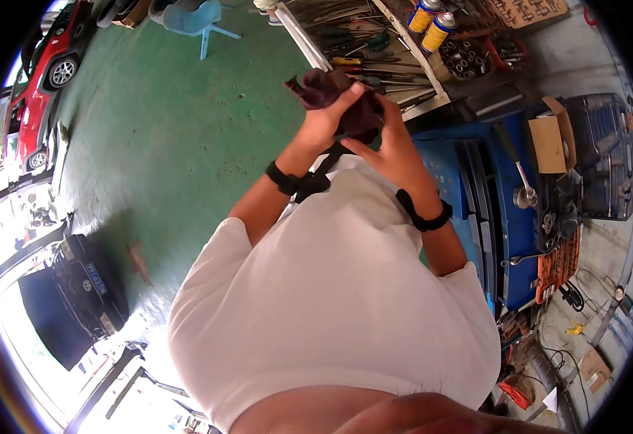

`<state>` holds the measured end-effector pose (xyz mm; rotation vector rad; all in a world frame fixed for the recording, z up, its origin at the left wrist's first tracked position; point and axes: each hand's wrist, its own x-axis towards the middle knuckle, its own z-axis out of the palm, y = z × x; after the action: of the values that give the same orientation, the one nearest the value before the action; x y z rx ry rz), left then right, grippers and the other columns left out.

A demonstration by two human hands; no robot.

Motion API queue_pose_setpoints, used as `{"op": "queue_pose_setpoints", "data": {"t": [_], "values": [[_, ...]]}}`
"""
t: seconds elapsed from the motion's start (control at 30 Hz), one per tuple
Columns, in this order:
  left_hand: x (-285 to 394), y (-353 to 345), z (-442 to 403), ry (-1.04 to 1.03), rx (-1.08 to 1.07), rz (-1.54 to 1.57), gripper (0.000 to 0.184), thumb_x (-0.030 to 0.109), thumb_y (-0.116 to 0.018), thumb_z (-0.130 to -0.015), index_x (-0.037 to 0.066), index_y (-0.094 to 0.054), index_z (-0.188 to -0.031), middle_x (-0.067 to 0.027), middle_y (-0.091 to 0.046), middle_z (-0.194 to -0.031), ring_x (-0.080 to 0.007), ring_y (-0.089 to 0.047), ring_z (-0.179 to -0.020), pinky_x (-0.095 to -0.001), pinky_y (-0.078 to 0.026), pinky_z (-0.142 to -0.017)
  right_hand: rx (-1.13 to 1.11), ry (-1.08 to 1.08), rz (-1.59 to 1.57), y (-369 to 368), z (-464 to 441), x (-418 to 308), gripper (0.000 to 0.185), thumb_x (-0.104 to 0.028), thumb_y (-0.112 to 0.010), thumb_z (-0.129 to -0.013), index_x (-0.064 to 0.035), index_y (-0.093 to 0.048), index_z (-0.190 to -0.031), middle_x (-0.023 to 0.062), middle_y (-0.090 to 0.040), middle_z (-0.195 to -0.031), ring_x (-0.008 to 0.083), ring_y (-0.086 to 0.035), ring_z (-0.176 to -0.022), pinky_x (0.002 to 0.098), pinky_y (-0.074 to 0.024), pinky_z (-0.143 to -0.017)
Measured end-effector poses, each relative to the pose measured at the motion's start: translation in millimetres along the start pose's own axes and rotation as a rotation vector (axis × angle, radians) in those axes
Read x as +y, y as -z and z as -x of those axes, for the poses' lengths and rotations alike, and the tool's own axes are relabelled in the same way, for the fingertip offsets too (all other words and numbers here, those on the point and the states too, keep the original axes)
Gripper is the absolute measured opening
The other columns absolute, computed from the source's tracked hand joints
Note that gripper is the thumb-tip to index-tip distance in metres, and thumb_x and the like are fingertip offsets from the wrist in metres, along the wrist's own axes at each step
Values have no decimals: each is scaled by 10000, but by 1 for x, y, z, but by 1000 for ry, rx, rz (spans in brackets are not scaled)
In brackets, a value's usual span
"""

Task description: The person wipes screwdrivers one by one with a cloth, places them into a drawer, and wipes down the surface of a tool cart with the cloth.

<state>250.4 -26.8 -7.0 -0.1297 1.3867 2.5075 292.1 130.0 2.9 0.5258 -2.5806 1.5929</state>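
Strong white daylight enters well to the left of the fingers (392, 119), burning out the opening (9, 249) there; pale glare streaks the green floor (208, 108) on that side; the dark cloth (360, 119) between the fingers shows little fold detail; fisheye distortion bends things far from the fingers, with black corners beyond and faint rainbow flare low at far left

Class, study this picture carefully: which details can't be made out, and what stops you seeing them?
All in the head view:
- Dark red cloth: its folds and the hands hide whether anything is inside.
- Left hand: most fingers are hidden behind the cloth.
- Other person: the top edge cuts off all but the lower part.
- Red car: partly cut off by the dark curved border.
- Spray cans: label print too small to read.
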Motion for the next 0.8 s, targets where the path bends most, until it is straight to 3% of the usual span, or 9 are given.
{"op": "queue_pose_setpoints", "data": {"t": [0.13,0.27,0.37,0.47,0.53,0.63,0.67,0.8], "values": [[0,-8,-4,51,103,240,241,261,-655,-963,77,-583,-1100,-43,-629,-1033,-153,-626,-917,-322,-532,-810,76,-9,12,-1,-7,-1,700,-313,-786,-820,32,-452,-1329,228,-535,-1183,397,-564,-1074,438,-475,-918],[5,-10,-5,28,62,196,256,231,-664,-955,71,-573,-1133,-57,-629,-1071,-169,-630,-968,-333,-536,-847,133,54,2,11,-8,21,482,-200,-746,-860,-8,-547,-1255,185,-610,-1032,375,-619,-934,425,-505,-816],[6,-11,-2,90,-21,161,284,198,-678,-944,62,-567,-1167,-60,-633,-1082,-178,-625,-1015,-337,-533,-884,111,67,99,24,-6,20,445,-160,-738,-861,-14,-562,-1243,177,-622,-995,373,-629,-897,420,-512,-790],[-5,-16,0,-59,-81,94,325,191,-699,-929,53,-564,-1191,-59,-632,-1089,-177,-617,-1038,-328,-525,-904,120,146,129,30,-9,28,576,-173,-789,-810,-14,-518,-1293,183,-614,-1048,362,-629,-927,411,-516,-807],[-4,-31,2,-219,31,-70,332,220,-697,-936,50,-563,-1189,-55,-632,-1086,-164,-614,-1027,-322,-521,-895,140,135,67,29,-11,20,634,-184,-812,-787,-21,-493,-1311,185,-596,-1094,359,-618,-964,410,-517,-818],[-9,-22,-3,-143,149,-12,347,267,-681,-951,45,-561,-1189,-56,-631,-1087,-153,-611,-1014,-319,-517,-887,166,182,23,19,-13,18,735,-215,-855,-748,-34,-449,-1333,180,-554,-1191,345,-592,-1036,410,-509,-853],[-9,-19,-5,-114,160,5,382,355,-633,-975,46,-562,-1188,-59,-631,-1084,-154,-614,-1000,-325,-521,-873,183,237,45,14,-13,20,776,-235,-875,-732,-41,-430,-1338,172,-528,-1243,334,-579,-1070,411,-498,-878],[-7,-15,-1,-72,154,201,452,454,-549,-999,51,-557,-1204,-69,-635,-1102,-178,-624,-1003,-337,-526,-886,281,309,106,2,-18,25,671,-293,-871,-732,-57,-513,-1248,170,-515,-1230,318,-562,-1065,405,-474,-909]]}}
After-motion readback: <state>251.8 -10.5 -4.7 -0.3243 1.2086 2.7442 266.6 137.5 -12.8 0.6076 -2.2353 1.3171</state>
